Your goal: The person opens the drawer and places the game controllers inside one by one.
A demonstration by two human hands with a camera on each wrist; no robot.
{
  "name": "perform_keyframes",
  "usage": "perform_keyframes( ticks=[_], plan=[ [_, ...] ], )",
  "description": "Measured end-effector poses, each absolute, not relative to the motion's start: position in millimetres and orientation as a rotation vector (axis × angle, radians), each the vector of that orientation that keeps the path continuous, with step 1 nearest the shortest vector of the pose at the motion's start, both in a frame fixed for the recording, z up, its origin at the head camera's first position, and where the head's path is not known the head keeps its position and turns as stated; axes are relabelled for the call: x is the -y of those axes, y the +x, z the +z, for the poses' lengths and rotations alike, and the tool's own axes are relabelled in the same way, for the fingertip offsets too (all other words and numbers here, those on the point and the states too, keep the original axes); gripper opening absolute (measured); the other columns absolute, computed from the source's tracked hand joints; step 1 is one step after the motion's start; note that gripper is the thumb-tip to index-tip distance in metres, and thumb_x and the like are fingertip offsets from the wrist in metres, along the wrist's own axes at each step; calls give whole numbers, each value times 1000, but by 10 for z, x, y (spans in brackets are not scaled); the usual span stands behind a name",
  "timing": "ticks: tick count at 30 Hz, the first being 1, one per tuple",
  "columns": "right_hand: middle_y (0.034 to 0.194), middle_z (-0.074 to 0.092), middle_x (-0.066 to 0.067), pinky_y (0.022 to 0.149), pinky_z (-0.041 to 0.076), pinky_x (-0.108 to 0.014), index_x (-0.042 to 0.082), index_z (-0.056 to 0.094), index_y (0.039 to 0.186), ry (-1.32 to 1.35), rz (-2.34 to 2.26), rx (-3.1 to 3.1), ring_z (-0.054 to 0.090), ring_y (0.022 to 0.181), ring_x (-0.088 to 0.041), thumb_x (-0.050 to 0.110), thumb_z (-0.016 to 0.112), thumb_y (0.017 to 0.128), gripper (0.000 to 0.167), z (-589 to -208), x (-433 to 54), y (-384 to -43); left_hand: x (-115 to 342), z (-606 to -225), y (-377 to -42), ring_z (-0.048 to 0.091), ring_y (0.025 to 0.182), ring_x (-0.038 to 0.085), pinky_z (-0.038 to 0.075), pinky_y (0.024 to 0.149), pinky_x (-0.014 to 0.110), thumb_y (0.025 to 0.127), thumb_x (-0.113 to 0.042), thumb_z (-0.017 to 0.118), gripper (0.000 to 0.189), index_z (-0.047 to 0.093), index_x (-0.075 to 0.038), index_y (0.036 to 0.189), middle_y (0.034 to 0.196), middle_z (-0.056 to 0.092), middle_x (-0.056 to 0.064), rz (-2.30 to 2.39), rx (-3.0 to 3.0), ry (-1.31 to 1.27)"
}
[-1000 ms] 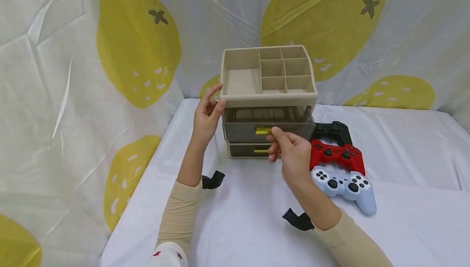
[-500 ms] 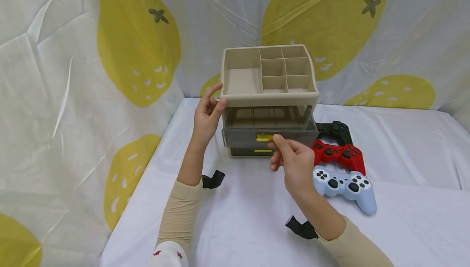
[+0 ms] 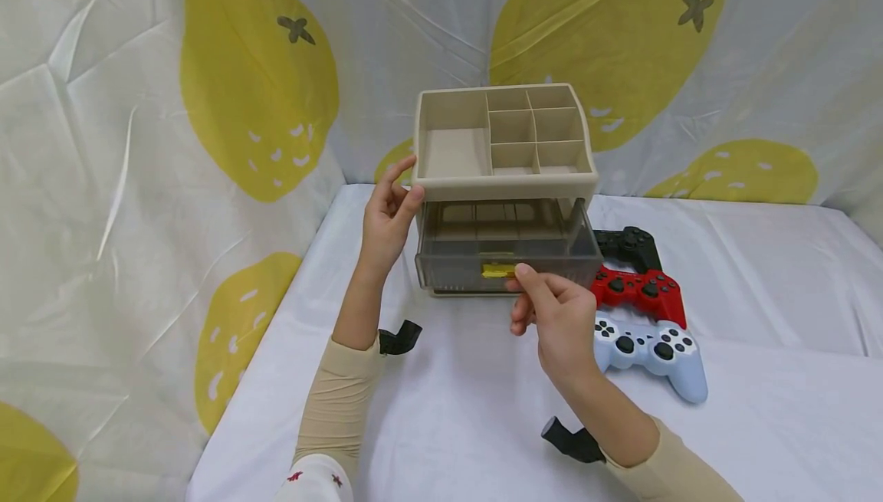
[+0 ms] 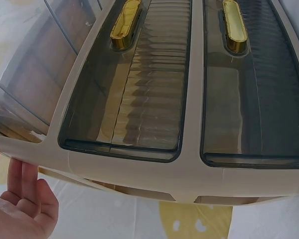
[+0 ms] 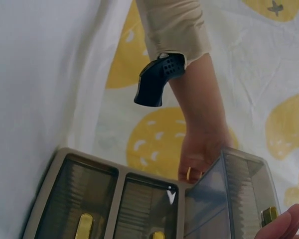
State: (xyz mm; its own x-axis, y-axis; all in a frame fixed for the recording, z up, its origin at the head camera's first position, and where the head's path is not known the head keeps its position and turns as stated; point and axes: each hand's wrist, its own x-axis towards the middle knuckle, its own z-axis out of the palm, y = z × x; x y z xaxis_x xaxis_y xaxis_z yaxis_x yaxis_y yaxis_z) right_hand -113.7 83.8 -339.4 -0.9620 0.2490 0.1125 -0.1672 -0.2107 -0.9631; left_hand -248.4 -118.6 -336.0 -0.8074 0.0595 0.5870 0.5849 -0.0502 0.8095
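White cloth [image 3: 469,410] bears organizer [image 3: 507,187], controllers [image 3: 634,290]

Yellow handle [image 3: 497,270] partly covered, sleeves [image 3: 672,465] cropped

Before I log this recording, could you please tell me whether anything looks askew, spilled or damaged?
Nothing stands out: no spill or damage shows. The drawer juts from the box, but the right hand pinches its handle, so that looks normal. The black controller, red controller and blue controller lie buttons up.

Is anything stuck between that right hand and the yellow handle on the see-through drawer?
No, nothing visible is in the way. The right hand has its fingers right at the yellow handle of the drawer. The red controller is off to the right.
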Motion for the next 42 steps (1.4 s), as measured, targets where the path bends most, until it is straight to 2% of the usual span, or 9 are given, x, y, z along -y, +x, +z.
perform_keyframes(
  ticks=[12, 24, 36, 42],
  plan=[
    [60, 61, -8, 47, 52, -27, -7, 70, 81, -72, 2261, 1805, 52, 41, -16, 13, 63, 97, 26, -3377, -846, -1061, 1189, -3368, -2490, 43, 66, 11, 36, 61, 24, 86, -58, 67, 77, 49, -5, 139, 73, 48, -4, -1912, 1870, -668],
    [65, 64, -9, 47, 52, -26, -15, 66, 87, -40, 2235, 1839, 51, 41, -17, 12, 63, 97, 30, -3400, -859, -1015, 1187, -3375, -2493, 45, 66, 10, 38, 62, 24, 85, -60, 66, 79, 49, -4, 139, 72, 49, -5, -1890, 1873, -658],
    [66, 65, -7, 44, 50, -26, -7, 69, 77, 9, 2250, 1790, 49, 40, -15, 8, 62, 97, 26, -3417, -864, -957, 1183, -3374, -2493, 45, 67, 10, 38, 62, 24, 88, -56, 66, 75, 50, -4, 138, 72, 49, -5, -1896, 1857, -675],
    [64, 64, -7, 45, 50, -26, -6, 69, 78, 4, 2238, 1810, 50, 40, -15, 9, 62, 97, 26, -3415, -872, -916, 1180, -3376, -2495, 45, 67, 10, 38, 62, 24, 85, -60, 67, 79, 49, -4, 139, 72, 49, -5, -1891, 1869, -655]
  ],
)
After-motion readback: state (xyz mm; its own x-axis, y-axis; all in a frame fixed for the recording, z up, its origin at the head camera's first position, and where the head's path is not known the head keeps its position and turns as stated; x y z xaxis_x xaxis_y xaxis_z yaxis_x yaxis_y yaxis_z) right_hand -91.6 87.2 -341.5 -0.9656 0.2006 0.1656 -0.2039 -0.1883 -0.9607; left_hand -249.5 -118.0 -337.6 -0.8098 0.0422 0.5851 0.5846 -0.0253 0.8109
